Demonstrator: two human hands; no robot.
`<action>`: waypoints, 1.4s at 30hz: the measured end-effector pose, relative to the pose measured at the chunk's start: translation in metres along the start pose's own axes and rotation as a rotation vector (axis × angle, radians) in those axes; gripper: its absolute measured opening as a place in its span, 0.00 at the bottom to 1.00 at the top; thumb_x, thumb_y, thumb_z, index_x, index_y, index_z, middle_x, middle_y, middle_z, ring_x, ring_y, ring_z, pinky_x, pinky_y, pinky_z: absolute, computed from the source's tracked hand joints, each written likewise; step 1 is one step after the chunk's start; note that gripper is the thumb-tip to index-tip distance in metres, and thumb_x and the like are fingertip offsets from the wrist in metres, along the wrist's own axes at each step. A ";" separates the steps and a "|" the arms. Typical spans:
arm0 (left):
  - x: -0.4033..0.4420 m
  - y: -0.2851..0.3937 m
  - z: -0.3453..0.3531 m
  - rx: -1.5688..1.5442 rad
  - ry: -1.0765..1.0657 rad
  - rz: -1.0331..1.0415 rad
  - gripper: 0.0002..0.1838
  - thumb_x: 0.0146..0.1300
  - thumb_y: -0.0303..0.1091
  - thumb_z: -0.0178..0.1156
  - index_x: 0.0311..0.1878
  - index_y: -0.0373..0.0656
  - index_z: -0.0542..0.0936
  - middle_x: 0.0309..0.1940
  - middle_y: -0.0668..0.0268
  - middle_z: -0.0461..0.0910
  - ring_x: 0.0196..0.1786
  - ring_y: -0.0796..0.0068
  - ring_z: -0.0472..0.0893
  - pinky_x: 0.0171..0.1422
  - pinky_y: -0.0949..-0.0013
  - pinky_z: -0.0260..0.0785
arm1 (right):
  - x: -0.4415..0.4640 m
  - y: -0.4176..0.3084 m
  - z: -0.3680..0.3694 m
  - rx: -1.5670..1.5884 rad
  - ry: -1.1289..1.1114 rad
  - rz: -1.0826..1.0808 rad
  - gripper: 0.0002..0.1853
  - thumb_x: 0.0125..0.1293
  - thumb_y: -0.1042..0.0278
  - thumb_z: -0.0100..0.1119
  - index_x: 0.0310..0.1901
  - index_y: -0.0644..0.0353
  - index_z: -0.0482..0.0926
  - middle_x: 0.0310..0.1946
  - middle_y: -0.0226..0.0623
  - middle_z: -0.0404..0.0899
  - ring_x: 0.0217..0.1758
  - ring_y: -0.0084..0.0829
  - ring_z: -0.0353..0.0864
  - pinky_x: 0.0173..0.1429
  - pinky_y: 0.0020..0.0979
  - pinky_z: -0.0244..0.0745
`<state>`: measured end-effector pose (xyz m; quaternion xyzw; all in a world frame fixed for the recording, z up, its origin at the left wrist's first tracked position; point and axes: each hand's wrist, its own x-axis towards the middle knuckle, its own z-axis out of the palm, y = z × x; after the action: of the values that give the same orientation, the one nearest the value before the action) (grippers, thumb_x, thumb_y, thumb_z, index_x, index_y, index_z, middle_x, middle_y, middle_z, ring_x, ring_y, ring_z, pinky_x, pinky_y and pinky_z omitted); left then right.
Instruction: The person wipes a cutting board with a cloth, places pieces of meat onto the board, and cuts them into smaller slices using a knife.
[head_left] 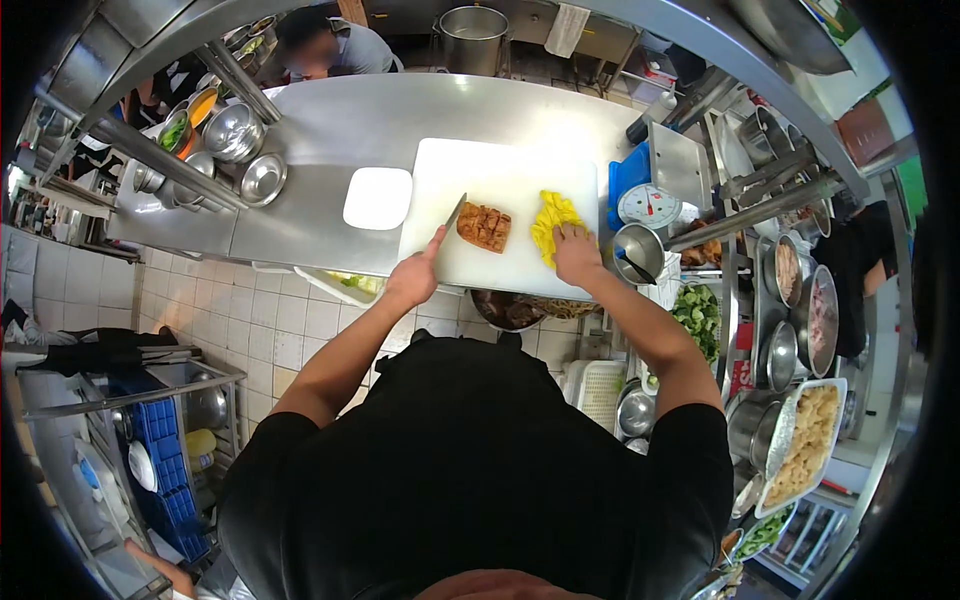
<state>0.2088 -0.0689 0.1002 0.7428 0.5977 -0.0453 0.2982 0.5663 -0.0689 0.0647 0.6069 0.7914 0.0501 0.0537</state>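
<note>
My left hand (413, 279) is closed round the handle of a knife (457, 211), its blade pointing away from me and lying close to the left edge of the meat. That block of browned, crisp-looking meat (484, 228) is scored or cut into several chunks and rests on a white cutting board (480, 160). On the right part of the board, my right hand (576, 254) has its fingers on a crumpled yellow cloth (553, 212) and grips its near side. A white square plate (378, 198) sits just left of the board.
Right of the board stand a blue dial scale (648, 203) and a metal pot (637, 253) with a dark-handled utensil. Steel bowls (264, 180) crowd the counter's left end under a shelf post. Across the counter is another person (365, 48).
</note>
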 end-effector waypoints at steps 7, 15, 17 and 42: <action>0.008 -0.018 0.007 -0.096 0.082 0.062 0.51 0.67 0.23 0.52 0.89 0.64 0.41 0.43 0.37 0.86 0.46 0.35 0.85 0.54 0.39 0.76 | 0.029 -0.010 -0.042 0.681 -0.009 0.196 0.25 0.63 0.53 0.72 0.58 0.56 0.83 0.65 0.52 0.79 0.68 0.52 0.77 0.70 0.49 0.75; -0.015 0.040 -0.009 -0.241 0.205 0.228 0.47 0.70 0.25 0.53 0.88 0.60 0.45 0.39 0.37 0.85 0.43 0.33 0.84 0.52 0.38 0.76 | 0.031 -0.068 -0.008 0.946 0.172 0.184 0.31 0.63 0.56 0.75 0.65 0.58 0.76 0.61 0.48 0.82 0.66 0.54 0.77 0.71 0.48 0.73; -0.014 0.055 -0.011 -0.202 0.170 0.245 0.47 0.70 0.25 0.53 0.88 0.60 0.45 0.39 0.38 0.86 0.43 0.33 0.85 0.53 0.39 0.77 | 0.032 -0.068 -0.003 0.988 0.144 0.205 0.31 0.62 0.57 0.75 0.64 0.58 0.76 0.60 0.48 0.82 0.66 0.53 0.78 0.71 0.47 0.74; 0.002 0.087 -0.008 0.135 -0.123 0.099 0.49 0.66 0.28 0.51 0.89 0.61 0.44 0.48 0.39 0.86 0.51 0.38 0.87 0.60 0.41 0.78 | 0.030 -0.072 0.010 1.085 0.155 0.321 0.30 0.58 0.57 0.77 0.60 0.57 0.77 0.55 0.44 0.85 0.62 0.50 0.81 0.66 0.47 0.76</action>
<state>0.2866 -0.0725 0.1398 0.7856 0.5365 -0.1162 0.2855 0.4909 -0.0583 0.0437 0.6547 0.6033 -0.3116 -0.3320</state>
